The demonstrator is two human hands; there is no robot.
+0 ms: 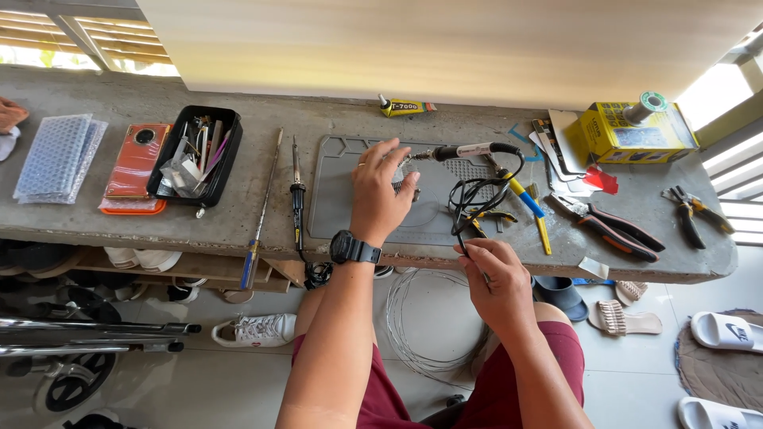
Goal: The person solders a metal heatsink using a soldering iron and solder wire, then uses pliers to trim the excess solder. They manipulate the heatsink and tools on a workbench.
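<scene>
Seated at the surface (199, 222), a person extends both bare forearms forward. The left hand (380, 191), a dark watch on its wrist and a ring on one finger, reaches furthest over the surface, palm down, fingers curled in a loose grip. The right hand (497, 282) sits nearer the body, just below the surface's front edge, fingertips pinched closed.
</scene>
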